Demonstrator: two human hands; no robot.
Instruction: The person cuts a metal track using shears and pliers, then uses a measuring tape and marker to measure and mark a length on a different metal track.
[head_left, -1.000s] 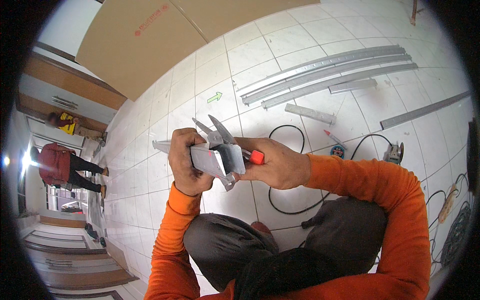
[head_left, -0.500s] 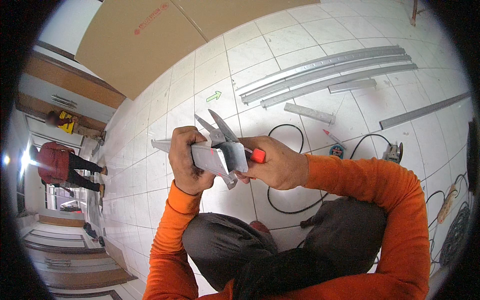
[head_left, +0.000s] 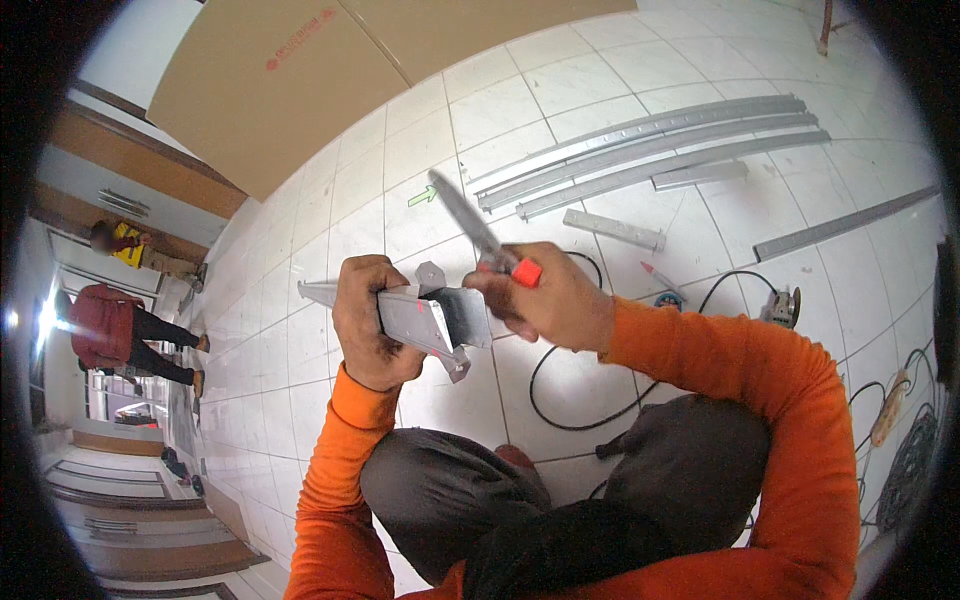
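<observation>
Clearly, left grip (head_left: 362, 310) wrapping metal channel (head_left: 412, 318), both ends jutting out, right grip (head_left: 565, 302) holding snips (head_left: 463, 215)

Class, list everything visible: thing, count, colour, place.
Channel: one, silver, centre
Snips: one, grey, red-handled, centre
Long strips: three, silver, upper right
Short strips: two, silver, near those
Separate strip: one, grey, far right
Marker: one, red-tipped, right of centre
Grinder: one, grey, right
Looped cable: one, black, centre
Power strip: one, tan, lower right
Arrow: one, green, upper middle
Cardboard: count unclear, brown, upper left
Other people: two, red/yellow tops, left
Legs: two, dark, lower middle
Left hand: one, orange-cuffed, around channel
Right hand: one, orange-cuffed, around snips
</observation>
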